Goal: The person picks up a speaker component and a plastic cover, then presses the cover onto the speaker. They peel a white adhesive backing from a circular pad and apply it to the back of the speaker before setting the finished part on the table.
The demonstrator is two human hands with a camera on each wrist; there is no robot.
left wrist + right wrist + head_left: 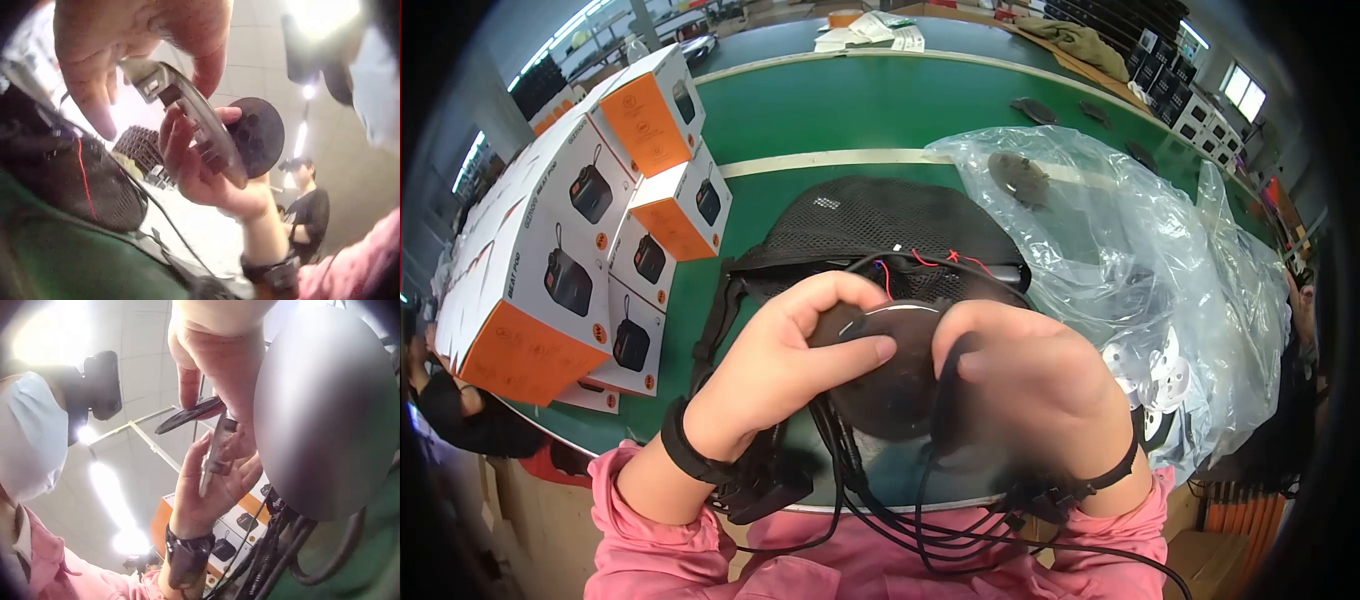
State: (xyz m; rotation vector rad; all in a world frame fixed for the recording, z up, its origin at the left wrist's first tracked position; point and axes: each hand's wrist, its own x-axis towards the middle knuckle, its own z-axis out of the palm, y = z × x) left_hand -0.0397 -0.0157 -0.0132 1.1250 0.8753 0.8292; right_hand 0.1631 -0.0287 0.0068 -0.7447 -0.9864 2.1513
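Note:
In the head view my left hand [800, 350] grips a round dark cover [890, 390], thumb on its upper face. My right hand [1045, 385], partly blurred, touches the cover's right side and pinches a thin dark disc [947, 405]. Seen from the left wrist, my left hand [137, 44] holds the curved cover [215, 134] edge-on, and my right hand [206, 175] has the disc [259, 140] behind it. The right wrist view shows the disc [187, 417] tilted under my right hand [219, 362], beside the cover [214, 456] in my left hand [209, 500].
White and orange boxes [555, 250] stand stacked at the left. A black mesh bag [890, 220] lies beyond my hands on the green table [800, 110]. Clear plastic [1100, 230] with white parts [1168, 380] is at the right. Black cables [930, 540] hang near my lap.

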